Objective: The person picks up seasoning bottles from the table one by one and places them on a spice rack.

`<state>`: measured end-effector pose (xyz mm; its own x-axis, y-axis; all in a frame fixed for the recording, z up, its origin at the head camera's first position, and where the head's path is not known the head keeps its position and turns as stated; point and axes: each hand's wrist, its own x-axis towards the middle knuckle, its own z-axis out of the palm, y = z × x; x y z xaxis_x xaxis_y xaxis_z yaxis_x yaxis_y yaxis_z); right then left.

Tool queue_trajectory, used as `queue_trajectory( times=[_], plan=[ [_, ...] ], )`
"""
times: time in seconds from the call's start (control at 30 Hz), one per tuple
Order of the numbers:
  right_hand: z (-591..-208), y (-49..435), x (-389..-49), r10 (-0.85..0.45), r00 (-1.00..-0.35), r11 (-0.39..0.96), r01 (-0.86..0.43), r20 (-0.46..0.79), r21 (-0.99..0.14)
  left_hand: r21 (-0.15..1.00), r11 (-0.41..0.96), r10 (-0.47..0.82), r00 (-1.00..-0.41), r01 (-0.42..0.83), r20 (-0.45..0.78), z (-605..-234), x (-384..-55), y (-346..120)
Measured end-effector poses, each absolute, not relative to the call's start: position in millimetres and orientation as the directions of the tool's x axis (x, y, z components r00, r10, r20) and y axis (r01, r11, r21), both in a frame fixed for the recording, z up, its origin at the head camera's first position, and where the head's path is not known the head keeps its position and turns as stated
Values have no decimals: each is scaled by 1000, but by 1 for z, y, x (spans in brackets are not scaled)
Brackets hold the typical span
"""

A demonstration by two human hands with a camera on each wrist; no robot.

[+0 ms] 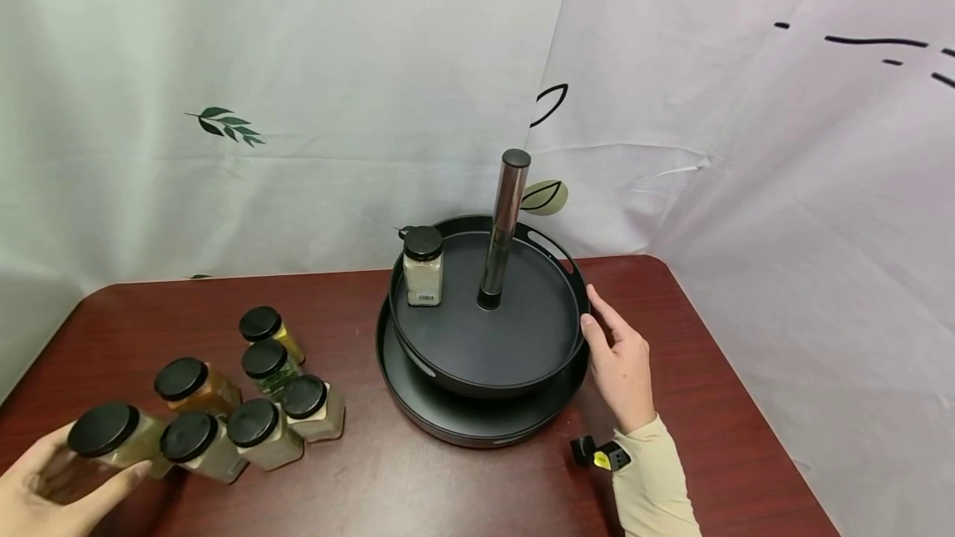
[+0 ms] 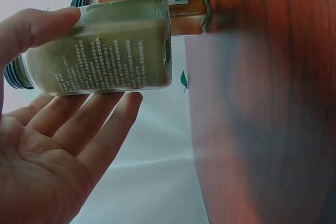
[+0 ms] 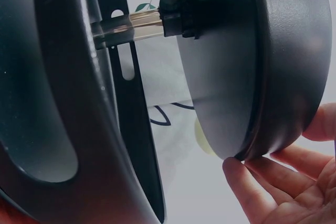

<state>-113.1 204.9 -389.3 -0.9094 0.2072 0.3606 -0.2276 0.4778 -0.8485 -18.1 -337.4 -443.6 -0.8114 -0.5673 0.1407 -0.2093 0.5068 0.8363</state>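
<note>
In the head view, my left hand [image 1: 55,487] is at the table's left front, around a black-lidded glass jar [image 1: 112,433]. The left wrist view shows the jar's pale greenish-tan powder [image 2: 105,56], with my thumb on one side and fingertips on the other. Whether its base touches the table I cannot tell. My right hand [image 1: 618,355] touches the right outer wall of the upper tray [image 1: 492,359] of a black two-tier round stand. In the right wrist view, my fingertips [image 3: 236,169] lie against that wall. A jar of pale powder [image 1: 424,280] stands upright on the upper tray.
Several more black-lidded jars stand close together beside my left hand, including an orange-brown one [image 1: 201,388]. A metal pole [image 1: 503,222] rises from the stand's centre above its lower tray [image 1: 477,421]. White curtain [image 1: 336,205] hangs behind the red-brown table [image 1: 358,487].
</note>
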Motion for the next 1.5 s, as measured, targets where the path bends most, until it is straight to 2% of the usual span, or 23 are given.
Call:
queue_trajectory(
  times=[0.33,0.47,0.7,0.9,1.23,1.5],
  plan=[
    [-388,205,-113,203,-904,484,-242,377,-841,836,545,-492,-833,-66,255,-437,-19,-338],
    [-389,205,-113,206,-903,489,-240,378,-839,836,548,-488,-823,-29,291,-433,-21,-336],
    [-389,205,-113,206,-905,492,-234,373,-839,832,553,-525,-792,-40,311,-422,-24,-329],
    [-388,205,-113,207,-905,495,-230,371,-838,875,483,-572,-755,5,320,-409,-26,-324],
    [-388,206,-113,214,-902,497,-230,375,-837,879,476,-576,-745,31,338,-398,-30,-319],
    [-388,205,-115,227,-909,508,-196,350,-839,877,479,-609,-734,-39,300,-394,-30,-318]
  ],
)
